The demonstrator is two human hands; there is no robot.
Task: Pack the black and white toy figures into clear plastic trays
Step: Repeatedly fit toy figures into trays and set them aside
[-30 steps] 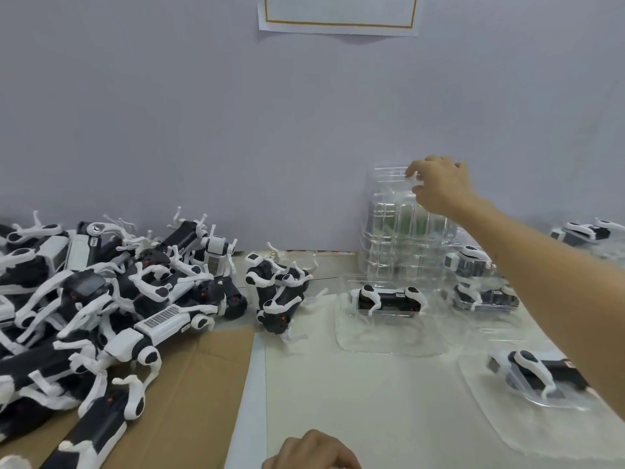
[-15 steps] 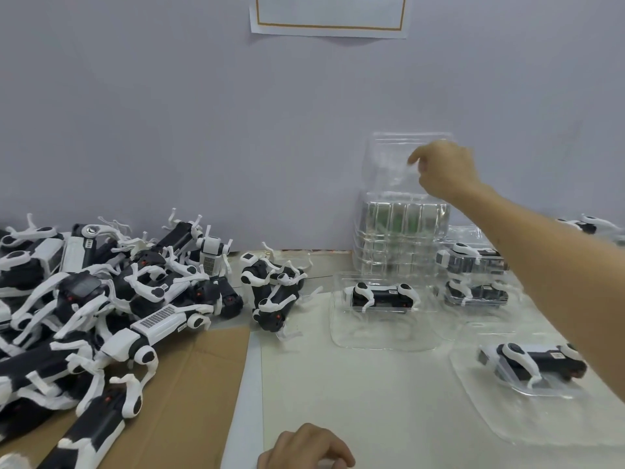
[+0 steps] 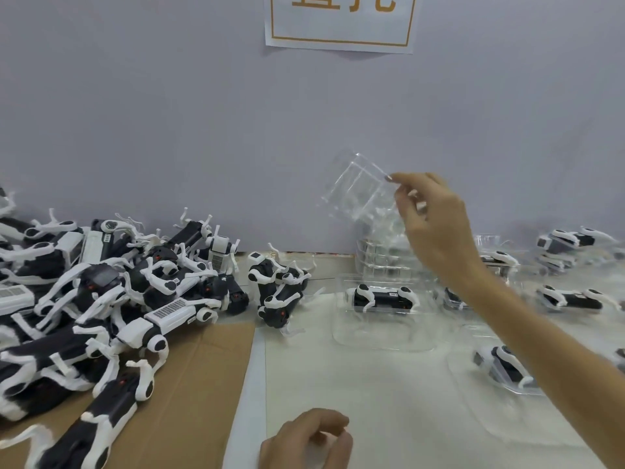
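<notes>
White sheeting (image 3: 372,401) covers the right part of the worktop and brown cardboard (image 3: 203,384) the left. At the bottom centre of the frame the left hand (image 3: 304,438) rests on the sheeting with its fingers loosely curled; nothing shows inside it.

At the lower right a clear tray (image 3: 480,421) lies flat with one black and white figure (image 3: 504,370) seated in it, partly behind the right forearm. Across the left side of the frame a heap of toy figures (image 3: 101,299) sprawls over the cardboard, legs sticking out every way. Two more figures (image 3: 277,292) lie tangled together at the centre, where cardboard meets sheeting.

Just right of them sits another filled tray (image 3: 382,343), its figure (image 3: 382,299) lying lengthwise. Behind it, against the wall, stands a stack of empty trays (image 3: 382,262). More packed figures (image 3: 571,299) lie at the right edge, blurred.

Above the stack, the right hand (image 3: 436,225) pinches one empty clear tray (image 3: 358,187) by its edge between thumb and fingertips. That tray is in the air, tilted, clear of the stack below.

Farthest back, a grey wall (image 3: 169,130) carries a white paper sign (image 3: 341,22) with an orange border at the top of the frame.
</notes>
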